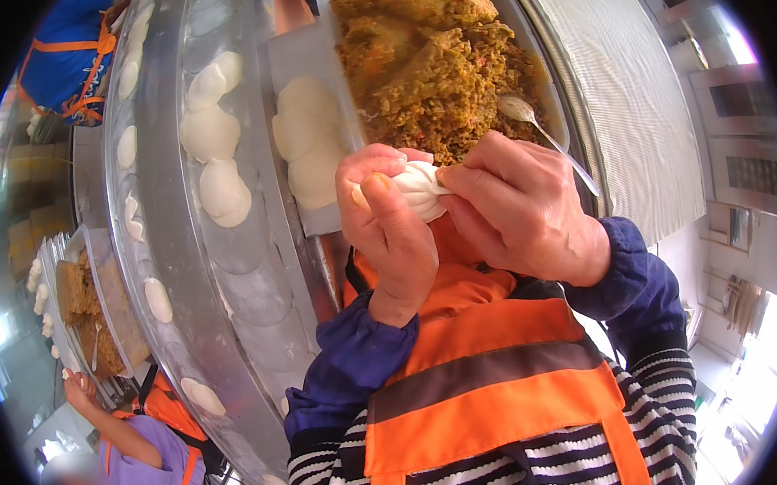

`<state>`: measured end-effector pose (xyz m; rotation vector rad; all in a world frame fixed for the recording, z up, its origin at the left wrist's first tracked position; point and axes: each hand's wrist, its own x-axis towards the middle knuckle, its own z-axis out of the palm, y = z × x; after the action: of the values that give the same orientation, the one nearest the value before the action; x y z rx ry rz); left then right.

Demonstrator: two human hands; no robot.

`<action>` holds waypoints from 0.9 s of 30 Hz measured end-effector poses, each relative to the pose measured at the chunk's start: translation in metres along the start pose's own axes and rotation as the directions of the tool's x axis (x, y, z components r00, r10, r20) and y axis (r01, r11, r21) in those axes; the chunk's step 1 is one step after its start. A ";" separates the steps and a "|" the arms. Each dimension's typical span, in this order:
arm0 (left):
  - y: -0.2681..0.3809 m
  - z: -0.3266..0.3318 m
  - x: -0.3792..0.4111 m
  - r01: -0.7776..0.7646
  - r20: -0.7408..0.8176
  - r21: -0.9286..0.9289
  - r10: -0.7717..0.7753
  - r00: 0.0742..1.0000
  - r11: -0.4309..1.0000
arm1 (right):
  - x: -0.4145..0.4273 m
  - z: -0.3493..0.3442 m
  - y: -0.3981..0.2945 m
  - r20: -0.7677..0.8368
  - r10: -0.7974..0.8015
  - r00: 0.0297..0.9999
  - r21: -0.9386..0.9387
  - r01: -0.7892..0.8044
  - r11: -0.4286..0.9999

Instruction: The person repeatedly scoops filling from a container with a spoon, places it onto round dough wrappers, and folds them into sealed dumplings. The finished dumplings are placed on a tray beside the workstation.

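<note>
A white pleated dough bun (pixel 417 187) is held between both my hands, just beyond my orange apron. My left hand (pixel 388 229) cups its side, the thumb lying along it. At the bun's gathered tip, the fingers of my right hand (pixel 518 203) pinch the dough. Beyond both hands lies a tub of chopped brown-green filling (pixel 432 69). A metal spoon (pixel 551 135) rests with its bowl on the filling and its handle over the tub's near right edge. Left of the tub, overlapping flat dough rounds (pixel 311 141) lie on a metal surface.
More dough rounds (pixel 211 133) sit on a metal conveyor (pixel 252 276), with single pieces (pixel 159 299) along its far lane. A cloth-covered surface (pixel 625 98) runs at the right. Across the conveyor, a co-worker in purple (pixel 142 453) is beside another filling tub (pixel 111 303); another person wears blue (pixel 62 55).
</note>
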<state>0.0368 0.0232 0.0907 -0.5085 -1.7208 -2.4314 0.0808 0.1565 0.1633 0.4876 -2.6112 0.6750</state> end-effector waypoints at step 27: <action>0.029 0.059 0.027 0.700 0.491 -0.155 -0.561 0.667 0.697 | -0.068 -0.114 0.186 -0.374 0.454 0.809 0.036 -0.476 0.879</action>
<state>0.0315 0.0704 0.1432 -0.5394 -1.8851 -3.3826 0.0935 0.3840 0.1532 -0.3015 -2.3737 0.7478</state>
